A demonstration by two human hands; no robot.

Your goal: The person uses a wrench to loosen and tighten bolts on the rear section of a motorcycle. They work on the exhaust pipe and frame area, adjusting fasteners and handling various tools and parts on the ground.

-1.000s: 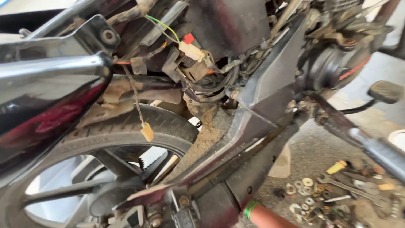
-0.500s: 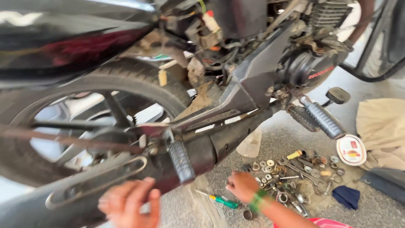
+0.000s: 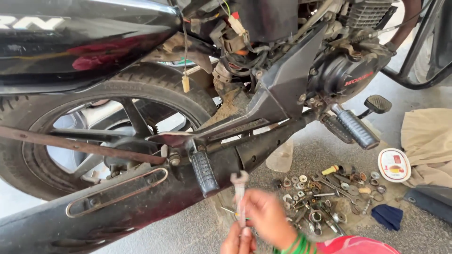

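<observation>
Two hands meet at the head view's lower edge: a small open-ended spanner (image 3: 239, 195) is gripped by the right hand (image 3: 266, 217) and pinched at its base by the left hand (image 3: 238, 241), below the rear footpeg (image 3: 204, 173). Seating its open end squarely would likely avoid slipping.

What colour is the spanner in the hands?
The spanner is silvery grey metal, a bit blurred, held upright by both hands. It shows only in the head view.

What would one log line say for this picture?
hands: both grip spanner upright | near: rear footpeg | ground: scattered nuts, washers
</observation>
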